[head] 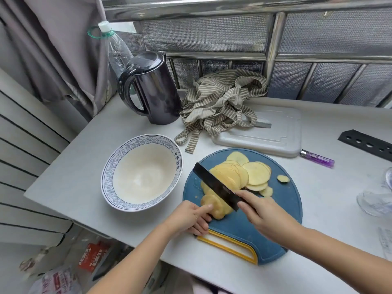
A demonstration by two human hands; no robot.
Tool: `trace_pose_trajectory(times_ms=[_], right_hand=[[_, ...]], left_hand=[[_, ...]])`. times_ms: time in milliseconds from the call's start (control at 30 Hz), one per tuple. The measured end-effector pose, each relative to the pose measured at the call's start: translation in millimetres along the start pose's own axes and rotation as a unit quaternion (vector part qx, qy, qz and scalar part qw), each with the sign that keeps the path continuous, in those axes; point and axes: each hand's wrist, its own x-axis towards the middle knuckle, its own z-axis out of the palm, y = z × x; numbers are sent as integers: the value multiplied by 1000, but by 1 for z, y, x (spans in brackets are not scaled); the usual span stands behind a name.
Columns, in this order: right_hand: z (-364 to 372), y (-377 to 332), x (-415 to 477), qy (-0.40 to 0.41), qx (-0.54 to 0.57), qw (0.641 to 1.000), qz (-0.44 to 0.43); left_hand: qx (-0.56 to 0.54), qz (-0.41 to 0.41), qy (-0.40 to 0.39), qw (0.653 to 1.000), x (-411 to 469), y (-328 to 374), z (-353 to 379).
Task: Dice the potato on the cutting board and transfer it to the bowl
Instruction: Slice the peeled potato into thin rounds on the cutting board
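We see a flat, pale grey desk [328,198] filling the middle of the frame. Across the top runs a shiny steel window frame [274,49] set with dull, textured grey panes [203,33]. A grey-mauve fabric curtain [63,49] hangs at upper left, above a white slatted panel [21,145]. At lower left the floor [17,257] is blurred and littered. The light is soft and even.

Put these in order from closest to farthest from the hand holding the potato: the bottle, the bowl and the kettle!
1. The bowl, right beside the left hand that holds the potato, on its left.
2. The kettle, farther back on the counter, beyond the bowl.
3. The bottle, behind the kettle in the back left corner, farthest away.
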Motion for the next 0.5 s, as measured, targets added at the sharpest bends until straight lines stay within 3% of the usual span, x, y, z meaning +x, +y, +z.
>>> trace_pose_trajectory(times_ms=[67, 133, 200, 400, 500], right_hand=[[-9, 0, 0, 24, 23, 999, 10], [-19, 0, -1, 40, 31, 998, 23], [-26, 1, -2, 50, 29, 998, 29], [-26, -1, -11, 46, 21, 999, 19], [-24, 2, -16, 45, 21, 999, 19]], left_hand=[[100, 72, 100, 987, 0, 0, -1], [233, 180, 198, 935, -4, 3, -3], [302, 246, 193, 900, -6, 5, -2], [264, 188, 164, 932, 0, -1, 5], [307, 171, 157, 923, -8, -4, -1]])
